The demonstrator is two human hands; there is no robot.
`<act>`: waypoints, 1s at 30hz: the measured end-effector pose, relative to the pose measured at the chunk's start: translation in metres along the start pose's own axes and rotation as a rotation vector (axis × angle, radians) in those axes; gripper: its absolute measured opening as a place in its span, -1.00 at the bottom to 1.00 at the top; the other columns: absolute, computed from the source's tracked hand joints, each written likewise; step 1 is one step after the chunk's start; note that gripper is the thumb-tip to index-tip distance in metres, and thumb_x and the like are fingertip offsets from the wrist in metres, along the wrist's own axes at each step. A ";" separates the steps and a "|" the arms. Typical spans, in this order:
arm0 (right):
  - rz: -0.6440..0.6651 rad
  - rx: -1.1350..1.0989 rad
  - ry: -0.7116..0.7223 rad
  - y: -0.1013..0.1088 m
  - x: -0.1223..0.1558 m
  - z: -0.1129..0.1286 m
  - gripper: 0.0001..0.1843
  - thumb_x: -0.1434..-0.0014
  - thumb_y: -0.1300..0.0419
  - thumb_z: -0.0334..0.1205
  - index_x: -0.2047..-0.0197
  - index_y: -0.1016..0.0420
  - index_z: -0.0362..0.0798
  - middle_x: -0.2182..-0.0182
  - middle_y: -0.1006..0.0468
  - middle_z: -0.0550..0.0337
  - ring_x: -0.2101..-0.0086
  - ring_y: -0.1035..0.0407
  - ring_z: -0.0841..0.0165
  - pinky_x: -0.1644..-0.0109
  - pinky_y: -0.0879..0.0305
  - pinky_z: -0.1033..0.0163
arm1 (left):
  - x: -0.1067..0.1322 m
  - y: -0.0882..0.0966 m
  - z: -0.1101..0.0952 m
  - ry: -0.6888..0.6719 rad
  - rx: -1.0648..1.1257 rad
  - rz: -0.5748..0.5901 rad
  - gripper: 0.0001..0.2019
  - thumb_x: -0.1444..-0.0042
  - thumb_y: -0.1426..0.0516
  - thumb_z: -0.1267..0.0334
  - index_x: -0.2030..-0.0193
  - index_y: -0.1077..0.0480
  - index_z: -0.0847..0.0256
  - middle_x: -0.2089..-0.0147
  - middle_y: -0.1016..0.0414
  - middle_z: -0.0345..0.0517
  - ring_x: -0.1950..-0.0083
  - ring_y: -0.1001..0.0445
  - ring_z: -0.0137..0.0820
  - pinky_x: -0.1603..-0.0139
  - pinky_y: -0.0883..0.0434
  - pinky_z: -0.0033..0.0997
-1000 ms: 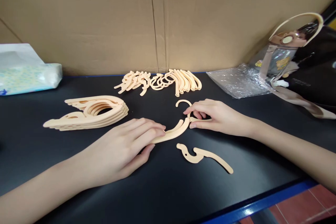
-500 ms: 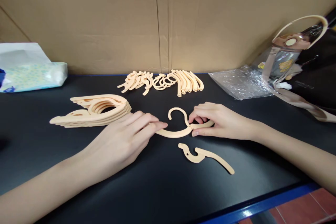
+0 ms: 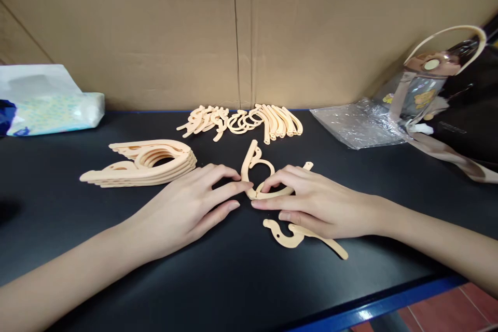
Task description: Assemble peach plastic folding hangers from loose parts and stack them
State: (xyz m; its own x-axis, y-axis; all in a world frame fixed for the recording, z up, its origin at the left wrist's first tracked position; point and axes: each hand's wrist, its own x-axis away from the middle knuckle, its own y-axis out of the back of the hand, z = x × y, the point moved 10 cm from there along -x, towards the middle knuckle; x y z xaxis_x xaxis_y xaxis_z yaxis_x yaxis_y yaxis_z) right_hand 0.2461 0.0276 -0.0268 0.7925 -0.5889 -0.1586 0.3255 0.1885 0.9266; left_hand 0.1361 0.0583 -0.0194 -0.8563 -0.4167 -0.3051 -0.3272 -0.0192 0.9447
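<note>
In front of me a peach folding hanger (image 3: 246,166) lies on the black table, its left arm swung upward beside the round hook. My right hand (image 3: 322,199) grips its right arm near the joint, covering part of it. With fingers apart, my left hand (image 3: 198,202) touches the hanger's left arm by its fingertips. Just below sits a loose hanger arm (image 3: 287,241) with a curved notch, partly under my right hand. Left of my hands rests a stack of folded hangers (image 3: 136,174).
Along the back lie loose notched arms (image 3: 206,119), hooks (image 3: 240,123) and plain arms (image 3: 278,120). A tissue pack (image 3: 54,109) stands at the left. Clear plastic wrap (image 3: 350,127), a strapped bottle (image 3: 426,88) and a black bag (image 3: 470,114) occupy the right, before a cardboard wall (image 3: 155,36).
The hanger's left arm has swung from lying out to the left to pointing up beside the hook. My right hand has moved left and nearer, now over part of the loose arm.
</note>
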 end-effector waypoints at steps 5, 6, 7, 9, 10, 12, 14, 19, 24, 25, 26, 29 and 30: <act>0.054 0.041 0.072 -0.009 -0.001 0.008 -0.40 -0.21 -0.08 -0.54 -0.30 -0.29 -0.08 -0.28 -0.31 0.03 -0.23 -0.13 0.23 -0.23 -0.18 0.04 | 0.000 -0.001 -0.004 -0.034 -0.033 0.004 -0.66 -0.38 0.03 0.26 -0.24 -0.30 0.01 -0.21 -0.33 -0.02 -0.11 -0.39 -0.23 -0.06 -0.38 -0.23; 0.058 0.040 0.083 -0.010 -0.001 0.009 -0.37 -0.19 -0.07 -0.55 -0.32 -0.27 -0.09 -0.29 -0.30 0.03 -0.26 -0.10 0.24 -0.25 -0.16 0.04 | 0.001 -0.002 -0.004 -0.034 -0.034 0.006 -0.66 -0.38 0.03 0.26 -0.25 -0.29 0.01 -0.22 -0.33 -0.02 -0.13 -0.38 -0.22 -0.07 -0.37 -0.22; 0.064 0.035 0.095 -0.011 -0.001 0.010 -0.36 -0.19 -0.06 -0.56 -0.33 -0.25 -0.10 -0.30 -0.29 0.03 -0.28 -0.07 0.26 -0.27 -0.14 0.05 | 0.001 -0.002 -0.005 -0.031 -0.032 0.009 -0.66 -0.38 0.03 0.25 -0.25 -0.29 0.01 -0.22 -0.33 -0.02 -0.14 -0.38 -0.22 -0.08 -0.37 -0.22; 0.073 0.021 0.111 -0.013 0.000 0.012 -0.38 -0.21 -0.02 -0.56 -0.33 -0.24 -0.13 -0.32 -0.27 0.03 -0.32 -0.03 0.29 -0.31 -0.10 0.05 | 0.001 -0.002 -0.005 -0.017 -0.025 0.014 -0.67 -0.38 0.03 0.25 -0.23 -0.32 0.03 -0.21 -0.35 -0.03 -0.14 -0.38 -0.23 -0.09 -0.37 -0.22; 0.070 0.009 0.112 -0.012 0.000 0.013 -0.41 -0.23 -0.01 -0.54 -0.33 -0.24 -0.14 -0.32 -0.27 0.02 -0.32 -0.03 0.29 -0.32 -0.08 0.05 | 0.001 -0.002 -0.004 -0.008 -0.021 0.014 -0.68 -0.38 0.03 0.25 -0.21 -0.33 0.05 -0.21 -0.36 -0.03 -0.15 -0.38 -0.22 -0.09 -0.37 -0.22; 0.034 -0.016 0.096 -0.008 0.000 0.012 -0.51 -0.31 0.00 -0.45 -0.29 -0.28 -0.15 -0.30 -0.29 -0.01 -0.30 -0.08 0.30 -0.31 -0.11 0.07 | 0.000 -0.001 -0.004 -0.013 -0.025 0.010 -0.70 -0.38 0.02 0.25 -0.19 -0.36 0.08 -0.18 -0.39 -0.02 -0.15 -0.39 -0.21 -0.07 -0.38 -0.21; -0.043 -0.033 0.084 0.002 0.000 0.012 -0.63 -0.37 -0.01 -0.36 -0.20 -0.38 -0.13 -0.22 -0.39 -0.03 -0.20 -0.23 0.30 -0.22 -0.20 0.10 | 0.000 0.001 -0.005 -0.031 -0.056 -0.006 -0.70 -0.37 0.02 0.24 -0.16 -0.38 0.10 -0.15 -0.42 -0.01 -0.12 -0.41 -0.20 -0.04 -0.39 -0.21; -0.208 -0.049 0.093 0.024 0.004 0.014 -0.75 -0.30 -0.20 -0.08 0.30 -0.50 -0.09 0.31 -0.54 0.11 0.30 -0.34 0.36 0.18 -0.27 0.23 | 0.001 0.007 -0.008 -0.065 -0.181 -0.067 -0.72 -0.38 0.05 0.22 -0.03 -0.44 0.19 -0.07 -0.49 0.00 -0.03 -0.46 -0.19 0.02 -0.39 -0.18; -0.182 -0.013 0.144 0.019 0.006 0.024 -0.66 -0.20 -0.28 0.04 0.36 -0.48 -0.10 0.46 -0.47 0.21 0.41 -0.23 0.39 0.31 -0.13 0.25 | 0.003 0.008 -0.013 -0.084 -0.225 -0.078 -0.72 -0.37 0.03 0.21 -0.09 -0.42 0.16 -0.13 -0.49 0.00 -0.04 -0.47 -0.15 -0.01 -0.40 -0.13; -0.162 0.001 0.151 0.016 0.006 0.025 -0.68 -0.22 -0.27 0.02 0.33 -0.50 -0.10 0.43 -0.47 0.20 0.40 -0.23 0.39 0.30 -0.14 0.25 | 0.003 0.008 -0.013 -0.085 -0.216 -0.078 -0.71 -0.37 0.02 0.22 -0.10 -0.42 0.14 -0.15 -0.48 -0.01 -0.05 -0.47 -0.15 -0.02 -0.40 -0.13; -0.141 0.012 0.155 0.013 0.006 0.026 -0.70 -0.24 -0.26 0.00 0.30 -0.51 -0.09 0.41 -0.48 0.19 0.38 -0.24 0.39 0.28 -0.14 0.24 | 0.003 0.007 -0.013 -0.084 -0.205 -0.077 -0.71 -0.37 0.03 0.22 -0.10 -0.43 0.13 -0.16 -0.47 -0.02 -0.06 -0.47 -0.16 -0.04 -0.41 -0.14; -0.095 0.005 0.145 0.009 0.007 0.026 -0.82 -0.26 -0.25 -0.14 0.28 -0.52 -0.08 0.36 -0.50 0.19 0.36 -0.24 0.40 0.23 -0.15 0.25 | 0.003 0.005 -0.010 -0.072 -0.167 -0.067 -0.71 -0.38 0.04 0.20 -0.08 -0.43 0.14 -0.14 -0.49 -0.03 -0.03 -0.50 -0.21 -0.02 -0.44 -0.21; -0.082 -0.007 0.132 0.009 0.007 0.024 -0.86 -0.26 -0.25 -0.18 0.29 -0.52 -0.07 0.37 -0.49 0.20 0.36 -0.24 0.40 0.23 -0.14 0.25 | 0.003 0.004 -0.009 -0.067 -0.156 -0.060 -0.71 -0.38 0.05 0.20 -0.06 -0.44 0.15 -0.11 -0.50 -0.03 -0.02 -0.51 -0.24 0.00 -0.45 -0.24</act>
State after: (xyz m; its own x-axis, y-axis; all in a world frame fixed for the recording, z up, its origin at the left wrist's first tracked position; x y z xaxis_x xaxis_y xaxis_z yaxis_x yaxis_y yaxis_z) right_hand 0.2423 0.0063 -0.0112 0.8238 -0.4942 -0.2777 0.3953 0.1497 0.9063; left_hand 0.1355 0.0491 -0.0155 -0.8635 -0.3491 -0.3641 -0.3172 -0.1854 0.9301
